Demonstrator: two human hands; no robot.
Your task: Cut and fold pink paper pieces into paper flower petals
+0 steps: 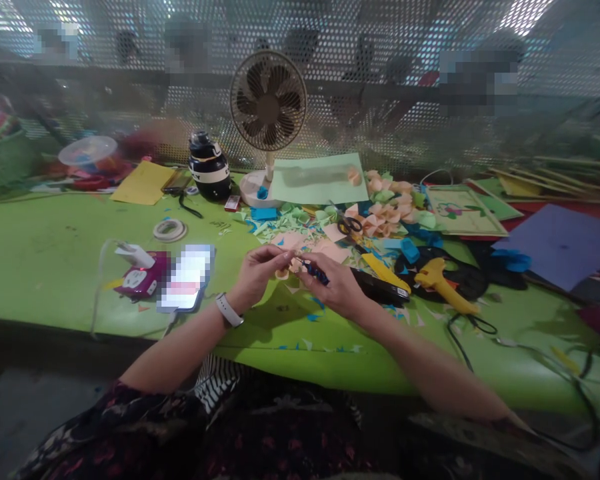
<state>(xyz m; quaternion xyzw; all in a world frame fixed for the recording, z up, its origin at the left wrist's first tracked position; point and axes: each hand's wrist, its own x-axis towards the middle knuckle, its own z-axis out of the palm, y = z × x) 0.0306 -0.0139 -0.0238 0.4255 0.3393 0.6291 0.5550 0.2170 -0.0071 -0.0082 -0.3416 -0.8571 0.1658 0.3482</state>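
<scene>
- Left of the tape roll (170, 230), the green surface (45, 263) is offering a broad stretch where a hand could pass.
- Beside the left forearm (190, 345), the phone (186, 277) and purple socket box (140, 279) are blocking a low sideways sweep.
- Ahead, paper scraps (300, 223) and scissors (349, 225) are crowding the way.
- Rightward, a yellow glue gun (443, 283) is obstructing.

Black bottle (211, 190), partial lettering (197, 177), a "Y" readable (the rest unclear)
</scene>
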